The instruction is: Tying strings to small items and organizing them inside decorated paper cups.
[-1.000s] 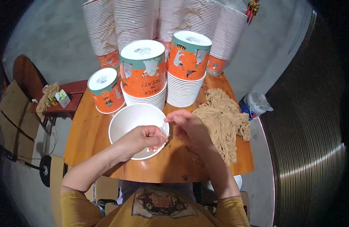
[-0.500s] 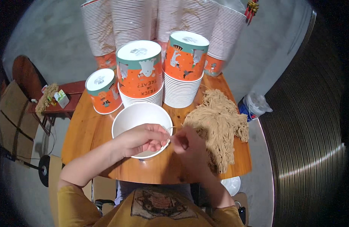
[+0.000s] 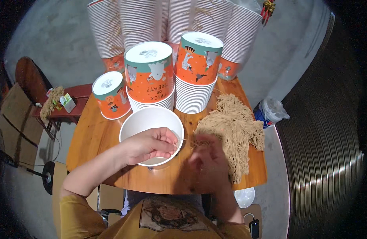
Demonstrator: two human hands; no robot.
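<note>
A white-lined paper bucket (image 3: 145,121) stands mouth up at the table's near middle. Over its right rim, my left hand (image 3: 153,145) is closed in a pinch on a thin pale cord (image 3: 178,146), of which only a little shows. My right hand (image 3: 209,161) is just to the right, apart from the bucket and shaded. Its fingers look curled but are smeared by motion, and whether anything is in them is unclear. Beside and beyond that hand lies a heap of tan cords (image 3: 231,127).
Behind the bucket stand upside-down orange and green buckets (image 3: 148,75), two of them on top of white-rimmed stacks (image 3: 195,95). Tall wrapped stacks (image 3: 139,24) line the wooden table's (image 3: 99,151) back. A red bench (image 3: 78,91) is at left, a lined pail (image 3: 271,113) at right.
My right hand has moved right and slightly nearer to me, away from my left hand. My left hand stays at the bucket's right rim, its fingers a little shifted.
</note>
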